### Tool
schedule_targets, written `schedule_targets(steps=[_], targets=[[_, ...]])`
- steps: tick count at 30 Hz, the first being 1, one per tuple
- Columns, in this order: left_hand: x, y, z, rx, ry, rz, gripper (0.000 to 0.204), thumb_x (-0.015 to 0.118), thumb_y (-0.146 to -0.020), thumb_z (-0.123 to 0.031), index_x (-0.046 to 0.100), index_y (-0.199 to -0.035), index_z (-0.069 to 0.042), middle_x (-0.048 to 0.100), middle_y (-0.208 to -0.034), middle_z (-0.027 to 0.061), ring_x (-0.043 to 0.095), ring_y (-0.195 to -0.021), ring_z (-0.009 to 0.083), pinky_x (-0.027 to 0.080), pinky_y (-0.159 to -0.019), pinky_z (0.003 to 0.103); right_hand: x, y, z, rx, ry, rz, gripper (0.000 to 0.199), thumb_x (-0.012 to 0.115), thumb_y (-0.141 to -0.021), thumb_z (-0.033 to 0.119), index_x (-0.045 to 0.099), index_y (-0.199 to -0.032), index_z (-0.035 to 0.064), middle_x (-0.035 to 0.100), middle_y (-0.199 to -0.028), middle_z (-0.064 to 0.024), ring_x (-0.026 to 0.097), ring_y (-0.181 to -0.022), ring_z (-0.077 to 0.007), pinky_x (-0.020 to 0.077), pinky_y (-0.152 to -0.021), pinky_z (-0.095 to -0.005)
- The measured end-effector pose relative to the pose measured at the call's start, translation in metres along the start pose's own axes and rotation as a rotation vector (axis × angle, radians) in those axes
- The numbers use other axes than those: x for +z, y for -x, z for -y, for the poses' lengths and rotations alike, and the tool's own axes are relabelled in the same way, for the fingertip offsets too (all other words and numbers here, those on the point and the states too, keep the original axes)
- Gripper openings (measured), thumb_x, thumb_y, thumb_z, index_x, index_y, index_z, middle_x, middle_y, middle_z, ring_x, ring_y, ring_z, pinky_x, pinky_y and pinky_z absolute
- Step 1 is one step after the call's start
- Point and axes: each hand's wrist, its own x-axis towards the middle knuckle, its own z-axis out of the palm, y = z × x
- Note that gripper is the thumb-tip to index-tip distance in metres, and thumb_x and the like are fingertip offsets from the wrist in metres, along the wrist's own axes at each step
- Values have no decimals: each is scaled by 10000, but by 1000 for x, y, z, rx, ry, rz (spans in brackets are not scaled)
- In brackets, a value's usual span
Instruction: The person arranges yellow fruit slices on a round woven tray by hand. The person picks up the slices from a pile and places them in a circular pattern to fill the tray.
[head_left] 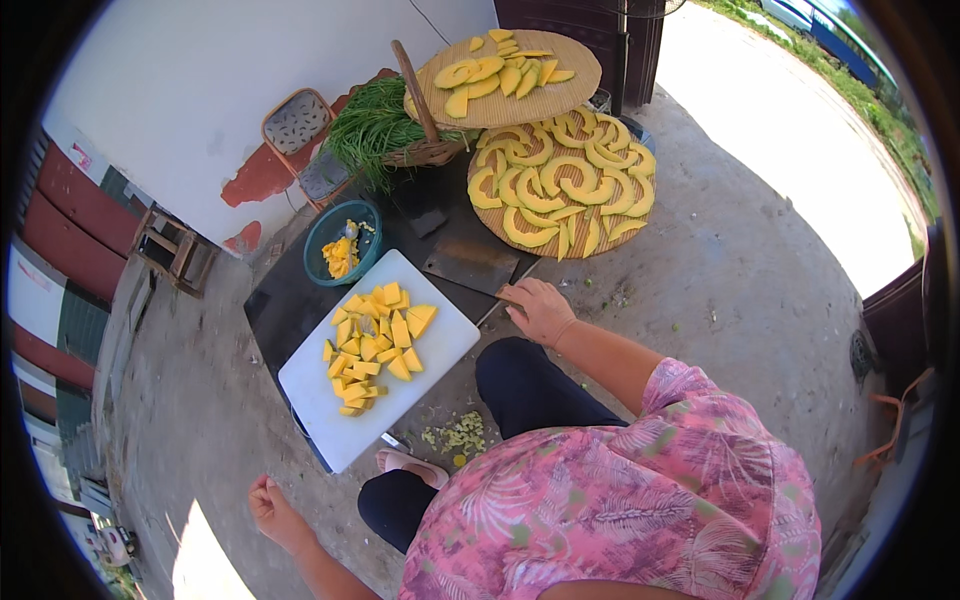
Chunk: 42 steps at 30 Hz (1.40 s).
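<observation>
The cleaver [470,262] lies flat on the dark mat [290,300], just beyond the corner of the white cutting board [325,420], and my right hand [540,310] rests on its wooden handle end with the fingers curled over it, though I cannot tell whether the grip has truly closed. On the board sits a heap of yellow pumpkin chunks [372,350], already cut small, and just above it a teal bowl [335,235] holds more yellow scraps and a spoon. My left hand [272,505] is well apart from all this, low near the ground at my side, closed in a loose fist and holding nothing I can see. Farther out two round woven trays [590,80] carry crescent pumpkin slices [560,185], and a basket of green chives [375,125] stands beside them. I judge this to be the moment of taking up or setting down the blade between cuts; the chunking looks done for this batch. A next move would call for a firm hold on the handle and the left hand brought up to steady the pieces
</observation>
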Motion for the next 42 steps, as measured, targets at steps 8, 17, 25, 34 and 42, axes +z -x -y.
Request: schedule_targets(steps=[8,17,25,34,42], targets=[[-12,-3,-86,279,259,-44,106,513,-856,-84,446,-780,-51,496,-1226,142,446,-1138,213,325,-946,315,-24,55,-29,177,-13,77,265,567,-747,162,576,-996,74,521,-928,-110,530,-894,-288,440,-781,-376],[-24,-5,-89,191,291,4,231,461,-913,-219,572,-871,-21,531,-1171,97,497,-1043,166,336,-911,258,-39,50,-45,458,-218,-53,257,606,-755,171,593,-989,68,557,-870,-96,572,-785,-228,474,-723,-323],[20,15,-47,-40,287,103,124,532,-859,-79,570,-958,-15,572,-1060,75,515,-966,121,387,-866,253,-27,-23,-76,778,-832,-154,329,601,-812,186,545,-1094,26,589,-823,-21,567,-715,-112,462,-623,-242],[32,21,-12,-168,185,102,89,556,-842,-87,553,-908,-26,578,-1002,73,523,-878,116,402,-808,251,-40,-124,-87,974,-1481,-279,429,629,-801,228,466,-1156,51,542,-989,-78,566,-871,-198,472,-674,-293],[48,27,5,-387,124,43,110,566,-846,-155,536,-845,-49,551,-780,9,493,-728,81,383,-658,222,-37,-199,-137,964,-1556,-353,469,626,-808,269,435,-1171,42,501,-1091,-112,537,-986,-239,469,-822,-332]])
